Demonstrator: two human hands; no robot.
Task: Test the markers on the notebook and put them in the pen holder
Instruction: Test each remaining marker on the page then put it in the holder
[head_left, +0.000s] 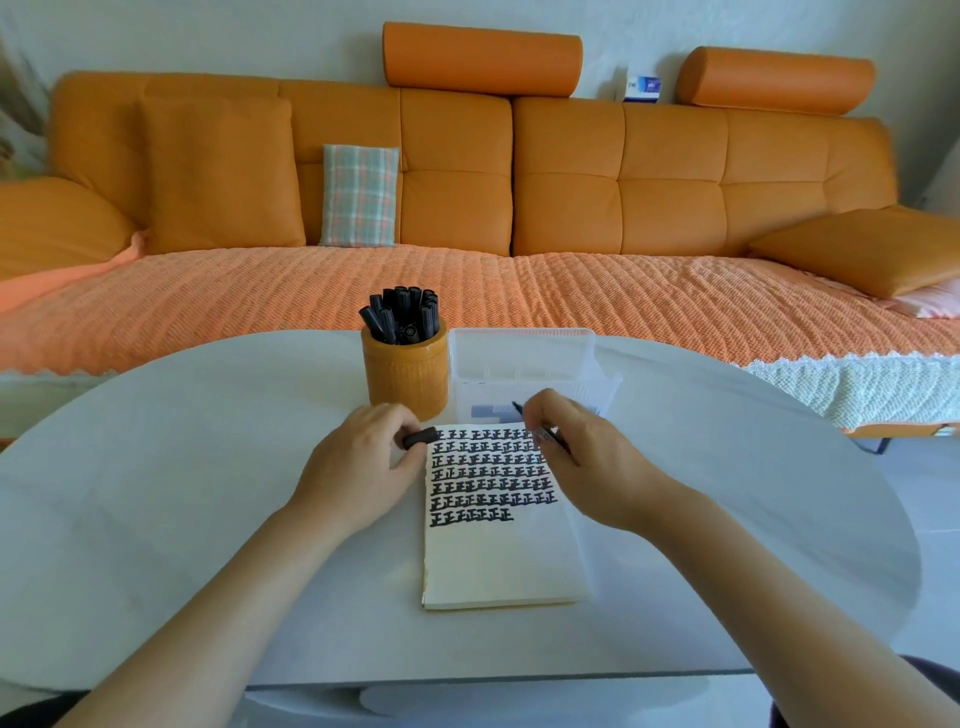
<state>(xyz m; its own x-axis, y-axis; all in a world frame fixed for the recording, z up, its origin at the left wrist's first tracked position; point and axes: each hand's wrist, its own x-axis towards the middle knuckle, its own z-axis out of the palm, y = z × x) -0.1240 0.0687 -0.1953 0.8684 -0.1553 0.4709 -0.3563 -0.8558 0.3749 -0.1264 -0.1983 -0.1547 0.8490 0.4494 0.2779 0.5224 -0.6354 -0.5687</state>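
Observation:
An open notebook (498, 561) lies on the grey table (182, 493), its upper half covered with rows of black marks. My left hand (363, 462) rests at the page's top left corner and pinches a black marker cap (420, 437). My right hand (576, 457) hovers over the page's top right corner and grips an uncapped black marker (545, 428), its tip pointing up and away from the page. Just beyond my left hand stands the orange pen holder (406, 374), filled with several black markers (402, 314).
A clear plastic box (524, 364) stands open behind the notebook, right of the holder. An orange sofa (467, 208) with cushions runs along the far side of the table. The table's near edge is close to my body.

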